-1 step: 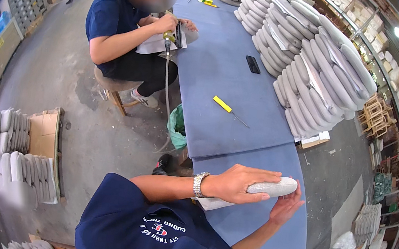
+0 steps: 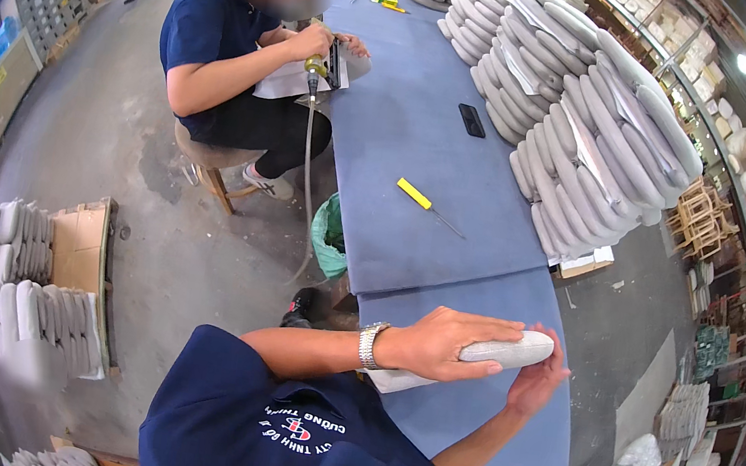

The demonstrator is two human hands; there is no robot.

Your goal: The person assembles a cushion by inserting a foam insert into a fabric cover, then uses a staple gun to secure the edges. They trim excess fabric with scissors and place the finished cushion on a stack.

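A light grey fabric-covered seat cushion (image 2: 508,350) is between my two hands over the near end of the table. My left hand (image 2: 448,345), with a metal watch at the wrist, grips it from the left, fingers along its far side and thumb along the near side. Around the cushion's right end curves my right hand (image 2: 539,379), fingers up against it. Under my left wrist a pale flat piece (image 2: 401,382) shows in part; whether it belongs to the same cushion I cannot tell. Farther up the table lies a yellow-handled screwdriver (image 2: 415,193).
Tall stacks of grey cushions (image 2: 587,157) line the table's right side, near a black phone (image 2: 471,120). At left a seated co-worker (image 2: 219,46) holds a hose-fed tool (image 2: 316,68). A green bag (image 2: 329,235) hangs by the table (image 2: 443,270). More cushions (image 2: 54,324) stand on the floor.
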